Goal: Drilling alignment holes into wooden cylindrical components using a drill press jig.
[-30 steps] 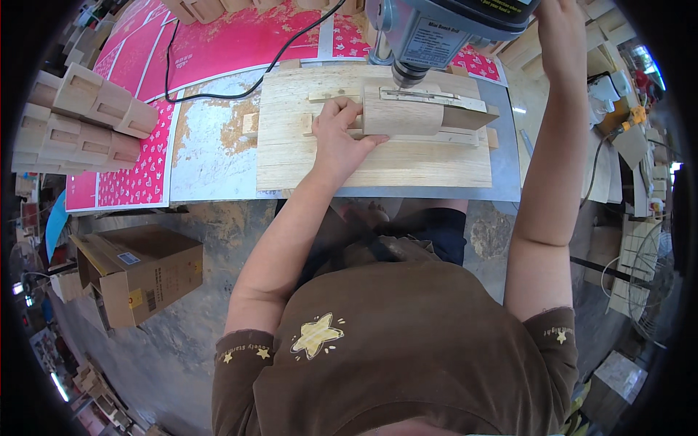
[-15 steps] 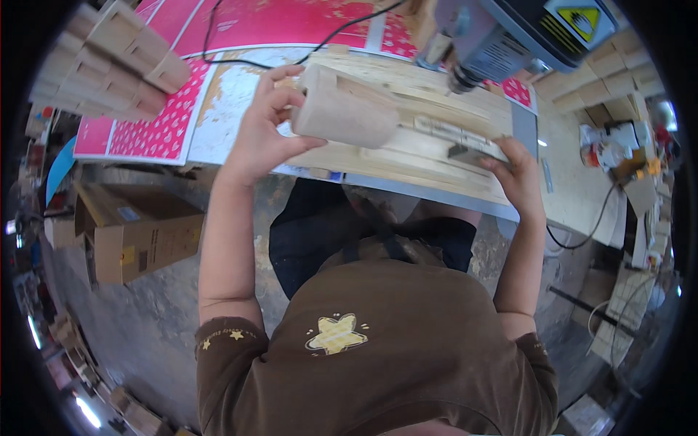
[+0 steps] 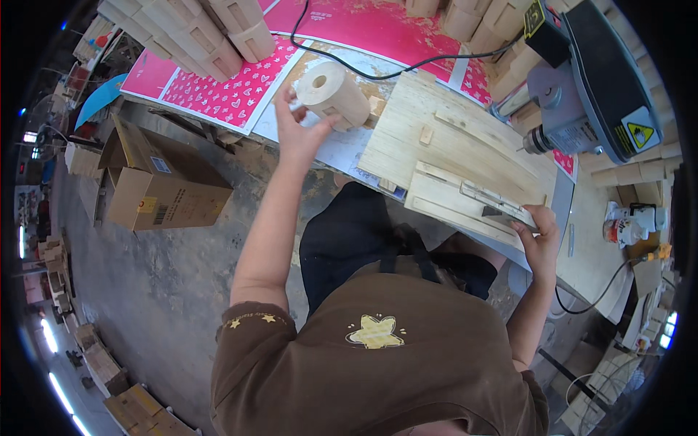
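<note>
My left hand point(image 3: 299, 132) is curled about the lower left side of a pale wooden cylinder point(image 3: 347, 98), thumb across its near side. A round hole shows in the cylinder's upper end, and it leans slightly at the left end of a flat wooden board point(image 3: 396, 116). Over the board's right end, my right hand point(image 3: 538, 234) pinches a long, slim metal tool point(image 3: 494, 200) with a dark wedge-shaped part below it. That tool lies along the wooden strips fixed to the board; its exact kind is unclear.
A drill head point(image 3: 563, 120) with its chuck overhangs the board's right side. Stacked wooden cylinders point(image 3: 193, 36) stand at the back left on pink patterned sheeting point(image 3: 218, 98). A black cable point(image 3: 378, 76) crosses the table. An open cardboard box point(image 3: 171, 182) sits on the floor at left.
My left hand has moved the wooden cylinder leftward off the board's middle, and its holed end has turned upward. My right hand still holds the metal tool. The whole view has shifted.
</note>
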`<state>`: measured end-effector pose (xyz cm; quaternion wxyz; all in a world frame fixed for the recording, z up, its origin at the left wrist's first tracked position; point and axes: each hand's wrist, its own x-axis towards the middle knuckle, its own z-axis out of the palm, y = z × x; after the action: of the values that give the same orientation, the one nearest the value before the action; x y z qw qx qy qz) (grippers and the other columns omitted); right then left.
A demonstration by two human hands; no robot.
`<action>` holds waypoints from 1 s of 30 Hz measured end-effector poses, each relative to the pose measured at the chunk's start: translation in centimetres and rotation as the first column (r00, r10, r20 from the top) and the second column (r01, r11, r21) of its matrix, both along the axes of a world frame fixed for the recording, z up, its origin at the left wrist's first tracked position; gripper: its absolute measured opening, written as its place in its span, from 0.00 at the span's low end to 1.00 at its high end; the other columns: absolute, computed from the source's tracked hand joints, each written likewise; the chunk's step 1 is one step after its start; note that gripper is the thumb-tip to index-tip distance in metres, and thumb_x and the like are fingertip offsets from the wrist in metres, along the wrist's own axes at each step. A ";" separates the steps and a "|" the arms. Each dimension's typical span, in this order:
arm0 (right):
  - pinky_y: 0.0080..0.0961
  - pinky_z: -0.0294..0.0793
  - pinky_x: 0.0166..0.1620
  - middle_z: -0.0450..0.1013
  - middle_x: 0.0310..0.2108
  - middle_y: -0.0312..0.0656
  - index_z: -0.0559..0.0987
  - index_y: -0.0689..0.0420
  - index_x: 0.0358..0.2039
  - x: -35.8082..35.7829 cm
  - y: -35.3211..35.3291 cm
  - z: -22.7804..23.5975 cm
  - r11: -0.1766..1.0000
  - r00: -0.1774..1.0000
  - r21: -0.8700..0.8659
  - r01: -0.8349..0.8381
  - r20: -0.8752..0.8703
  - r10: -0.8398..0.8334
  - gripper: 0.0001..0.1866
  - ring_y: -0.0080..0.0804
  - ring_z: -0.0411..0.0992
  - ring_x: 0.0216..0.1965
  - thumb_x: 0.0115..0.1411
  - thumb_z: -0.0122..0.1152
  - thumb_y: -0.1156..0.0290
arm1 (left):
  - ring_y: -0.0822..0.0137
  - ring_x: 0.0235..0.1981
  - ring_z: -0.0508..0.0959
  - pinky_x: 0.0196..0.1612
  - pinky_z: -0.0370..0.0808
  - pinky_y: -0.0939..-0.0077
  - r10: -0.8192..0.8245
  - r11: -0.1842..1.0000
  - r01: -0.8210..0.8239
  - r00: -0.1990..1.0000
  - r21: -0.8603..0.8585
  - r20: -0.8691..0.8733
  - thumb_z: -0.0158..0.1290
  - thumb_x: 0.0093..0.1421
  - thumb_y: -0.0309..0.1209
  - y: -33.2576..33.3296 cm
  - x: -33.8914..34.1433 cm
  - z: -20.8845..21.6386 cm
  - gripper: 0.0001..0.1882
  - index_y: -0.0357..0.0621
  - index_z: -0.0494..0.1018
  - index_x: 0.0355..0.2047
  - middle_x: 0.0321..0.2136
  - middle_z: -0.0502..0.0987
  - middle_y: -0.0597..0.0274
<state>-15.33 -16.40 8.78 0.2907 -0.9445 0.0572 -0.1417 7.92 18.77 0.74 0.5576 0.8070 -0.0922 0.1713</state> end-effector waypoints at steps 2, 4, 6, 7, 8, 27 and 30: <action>0.30 0.67 0.38 0.73 0.29 0.46 0.76 0.63 0.31 0.0 0.1 -0.1 1.000 1.000 -0.017 -0.007 0.010 0.007 0.13 0.43 0.70 0.33 0.41 0.65 0.79 | 0.60 0.51 0.70 0.49 0.71 0.68 -0.121 0.985 0.094 0.974 -0.148 -0.189 0.68 0.42 0.29 -0.4 0.0 -1.3 0.46 0.36 0.53 0.57 0.51 0.64 0.53; 0.30 0.67 0.38 0.73 0.29 0.46 0.76 0.63 0.31 0.0 0.1 -0.1 0.999 1.000 -0.039 0.003 0.012 -0.002 0.13 0.44 0.70 0.34 0.41 0.65 0.79 | 0.60 0.50 0.70 0.49 0.71 0.68 -0.166 0.958 0.098 0.957 -0.269 -0.239 0.68 0.42 0.30 -0.3 0.6 -1.9 0.46 0.35 0.53 0.57 0.51 0.65 0.53; 0.31 0.67 0.38 0.73 0.29 0.46 0.76 0.63 0.30 -0.1 0.2 -0.1 1.000 0.998 -0.026 0.006 0.064 -0.004 0.13 0.44 0.70 0.34 0.41 0.65 0.78 | 0.62 0.47 0.71 0.46 0.72 0.71 -0.079 0.988 0.046 0.971 -0.146 -0.224 0.68 0.39 0.28 0.0 1.6 -1.9 0.44 0.35 0.55 0.55 0.49 0.67 0.55; 0.30 0.67 0.39 0.73 0.29 0.45 0.76 0.62 0.30 -0.1 0.2 0.0 1.000 0.999 -0.027 0.011 0.047 -0.009 0.13 0.43 0.70 0.34 0.41 0.66 0.78 | 0.62 0.47 0.71 0.46 0.72 0.71 -0.075 0.990 0.051 0.979 -0.132 -0.189 0.68 0.39 0.28 0.0 2.0 -1.8 0.44 0.35 0.55 0.55 0.49 0.67 0.55; 0.30 0.66 0.40 0.73 0.29 0.44 0.77 0.61 0.31 -0.1 0.3 0.0 1.000 1.000 -0.007 0.016 0.021 -0.016 0.13 0.41 0.69 0.35 0.41 0.66 0.78 | 0.62 0.47 0.71 0.46 0.73 0.70 -0.160 0.959 0.099 0.962 -0.264 -0.220 0.69 0.38 0.28 -0.1 2.3 -1.6 0.45 0.36 0.56 0.55 0.49 0.67 0.55; 0.34 0.66 0.36 0.72 0.26 0.43 0.76 0.59 0.27 0.0 0.9 -0.1 0.997 0.995 -0.021 0.075 0.070 -0.074 0.15 0.43 0.68 0.31 0.34 0.67 0.78 | 0.54 0.44 0.73 0.47 0.73 0.64 0.489 0.812 -0.575 0.766 0.104 0.417 0.69 0.36 0.32 5.1 21.1 25.7 0.38 0.34 0.62 0.46 0.45 0.68 0.47; 0.34 0.66 0.36 0.72 0.26 0.43 0.76 0.59 0.27 0.0 1.0 0.0 0.997 0.994 0.006 0.072 0.082 -0.073 0.15 0.43 0.68 0.31 0.33 0.67 0.78 | 0.51 0.46 0.71 0.49 0.71 0.62 0.577 0.729 -0.662 0.731 0.175 0.364 0.69 0.36 0.37 5.0 22.9 26.6 0.39 0.35 0.63 0.46 0.46 0.67 0.45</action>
<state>-15.34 -15.43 8.76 0.2887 -0.9349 0.0797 -0.1907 30.81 23.72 27.32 0.3220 0.8301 0.0816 0.4479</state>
